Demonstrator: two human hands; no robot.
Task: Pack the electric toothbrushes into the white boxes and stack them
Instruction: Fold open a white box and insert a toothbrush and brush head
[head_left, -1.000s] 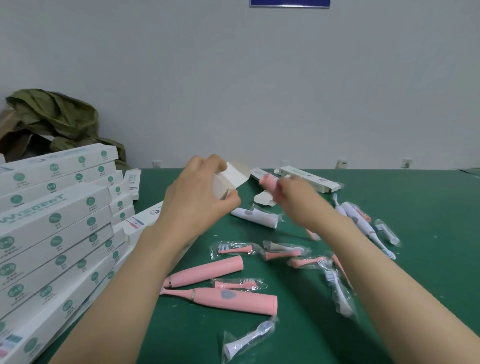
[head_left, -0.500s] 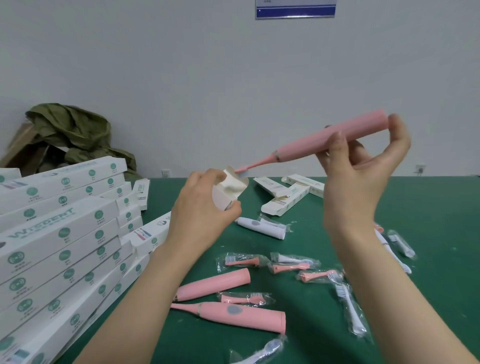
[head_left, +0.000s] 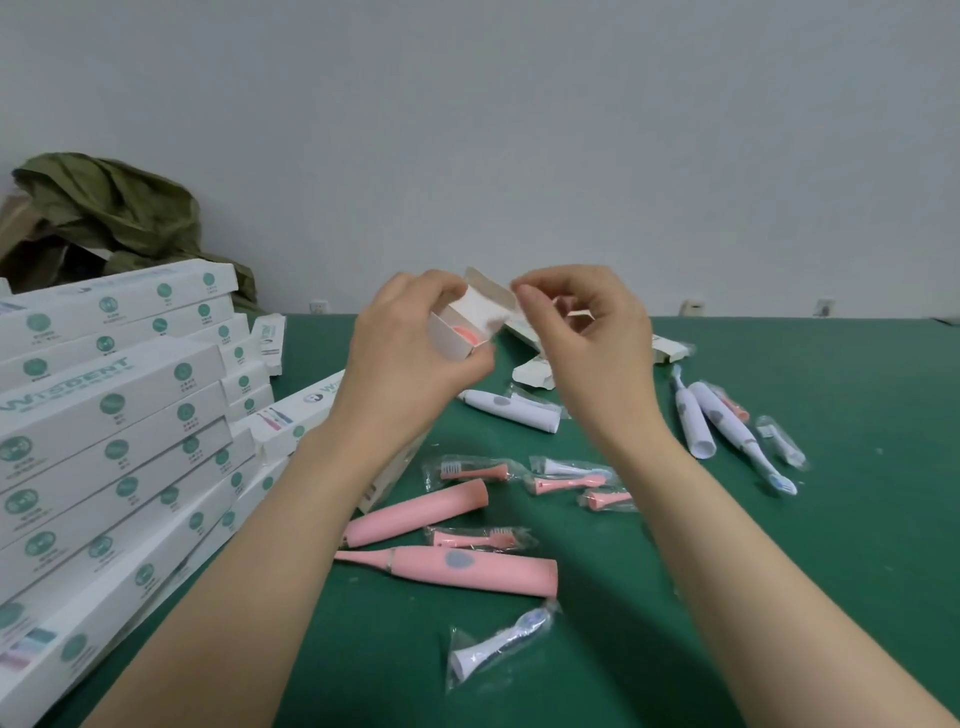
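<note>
My left hand (head_left: 410, 358) grips a long white box (head_left: 457, 338) by its open end, held up over the green table (head_left: 857, 519). The round base of a pink toothbrush (head_left: 466, 333) shows inside the opening. My right hand (head_left: 592, 353) is just right of the box, thumb and forefinger pinching the edge of its raised flap (head_left: 493, 291). Two more pink toothbrush handles (head_left: 421, 512) (head_left: 467, 569) lie on the table below my arms. A white handle (head_left: 511, 410) lies under my hands.
A tall stack of closed white boxes (head_left: 114, 415) fills the left side. Bagged brush heads (head_left: 472, 470) (head_left: 498, 644) are scattered mid-table. White toothbrushes (head_left: 722, 421) lie at the right. Open empty boxes (head_left: 670, 348) lie behind my right hand. A green bag (head_left: 114, 213) sits back left.
The pink toothbrush that my right hand held in the air has gone into the box. My right hand has let go of it and come down to the box flap.
</note>
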